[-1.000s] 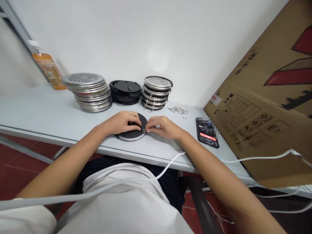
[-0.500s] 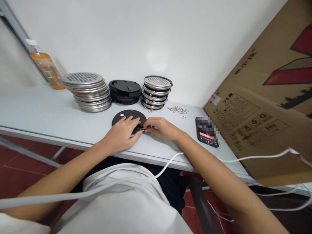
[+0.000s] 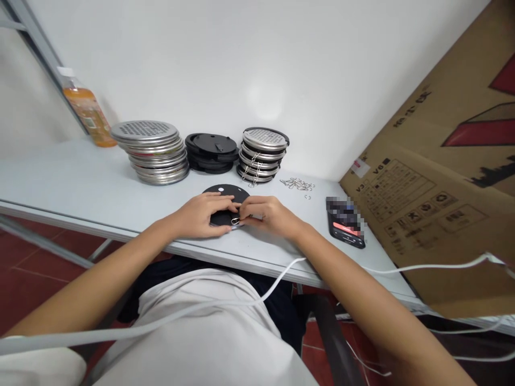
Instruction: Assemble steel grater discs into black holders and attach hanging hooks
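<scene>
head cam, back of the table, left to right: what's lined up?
orange bottle → stack of perforated metal discs → stack of black discs → stack of clipped disc assemblies → loose pile of metal clips → phone → cardboard box

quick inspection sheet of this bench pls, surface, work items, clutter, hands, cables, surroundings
surface: pale table, bare in front left
job's things: black disc flat near the edge, small metal clip at its rim
clutter: perforated metal discs, black discs, clipped stack, loose clips, phone, orange bottle
hands: left hand on the disc; right hand pinching the clip
cables: white cable across the lap
surroundings: white wall, cardboard box
</scene>
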### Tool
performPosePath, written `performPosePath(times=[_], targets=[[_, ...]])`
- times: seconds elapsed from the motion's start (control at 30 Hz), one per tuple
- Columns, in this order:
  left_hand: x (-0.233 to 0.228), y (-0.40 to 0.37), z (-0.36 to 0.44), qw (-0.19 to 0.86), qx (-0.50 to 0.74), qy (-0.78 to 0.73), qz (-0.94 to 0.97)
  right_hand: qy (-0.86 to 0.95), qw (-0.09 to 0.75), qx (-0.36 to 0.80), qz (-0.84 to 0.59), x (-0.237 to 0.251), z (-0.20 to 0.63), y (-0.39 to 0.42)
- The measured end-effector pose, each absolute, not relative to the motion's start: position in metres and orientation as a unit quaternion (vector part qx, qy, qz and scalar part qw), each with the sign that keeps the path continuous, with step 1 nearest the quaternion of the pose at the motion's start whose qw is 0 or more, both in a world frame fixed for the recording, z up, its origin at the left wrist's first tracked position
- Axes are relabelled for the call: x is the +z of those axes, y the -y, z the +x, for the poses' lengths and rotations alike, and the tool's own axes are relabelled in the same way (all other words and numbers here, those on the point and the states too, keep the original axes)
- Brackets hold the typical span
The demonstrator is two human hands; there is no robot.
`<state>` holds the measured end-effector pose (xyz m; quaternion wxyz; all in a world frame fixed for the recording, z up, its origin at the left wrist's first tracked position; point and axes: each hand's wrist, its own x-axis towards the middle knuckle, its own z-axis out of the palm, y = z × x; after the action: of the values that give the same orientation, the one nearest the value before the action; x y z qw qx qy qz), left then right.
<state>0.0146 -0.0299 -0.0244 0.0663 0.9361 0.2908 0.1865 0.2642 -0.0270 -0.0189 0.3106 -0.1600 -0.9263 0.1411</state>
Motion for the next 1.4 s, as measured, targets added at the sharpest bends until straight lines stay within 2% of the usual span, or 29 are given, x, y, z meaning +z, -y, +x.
performPosePath(times=[0.17, 0.4, 0.93, 1.4], targets=[[-0.024, 0.037, 0.014, 0.041, 0.168, -0.319, 0.932, 0.932, 0.291, 0.133, -0.168, -0.017, 0.265, 0.027], [-0.022, 0.045, 0.021, 0.063, 0.143, -0.353, 0.923, 0.942, 0.265, 0.130, -0.161, -0.015, 0.262, 0.031], [-0.030, 0.048, 0.025, 0.024, 0.107, -0.358, 0.927, 0.923, 0.303, 0.181, -0.156, -0.021, 0.263, 0.022], [-0.018, 0.050, 0.027, 0.085, 0.080, -0.371, 0.921, 0.910, 0.290, 0.224, -0.194, -0.015, 0.258, 0.025]])
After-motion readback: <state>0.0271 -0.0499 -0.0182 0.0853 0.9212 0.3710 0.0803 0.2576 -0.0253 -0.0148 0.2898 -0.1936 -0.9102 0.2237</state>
